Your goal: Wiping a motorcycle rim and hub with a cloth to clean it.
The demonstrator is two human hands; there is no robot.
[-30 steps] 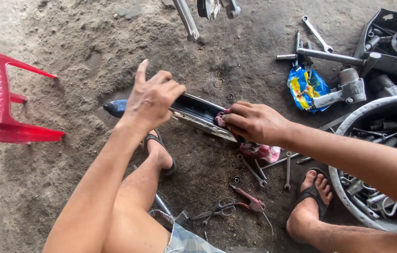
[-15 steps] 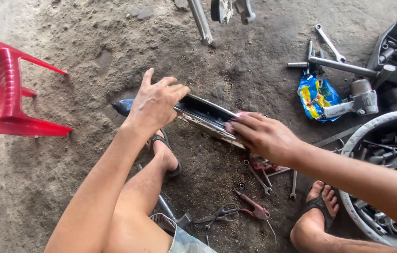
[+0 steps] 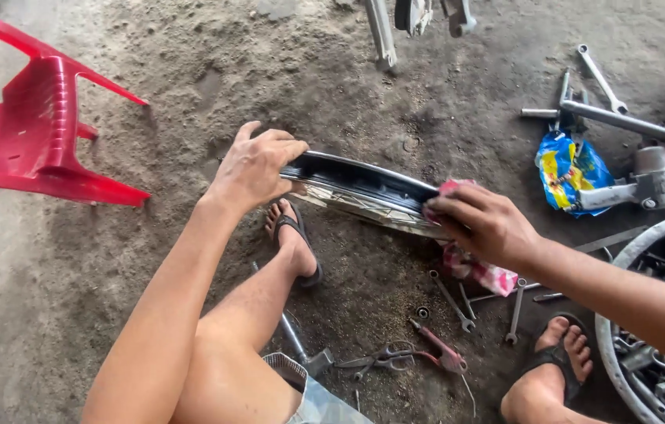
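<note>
Wheel rim (image 3: 364,188) stands on edge on the dirt, above the sandalled left foot (image 3: 294,239); left hand (image 3: 254,166) clasps its top; right hand (image 3: 480,224) presses a pink rag (image 3: 474,267) against it; risk: loosened grip drops rim onto toes.

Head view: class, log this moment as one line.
left hand grips dark curved metal rim | right hand presses pink rag on it | spanners on ground
</note>
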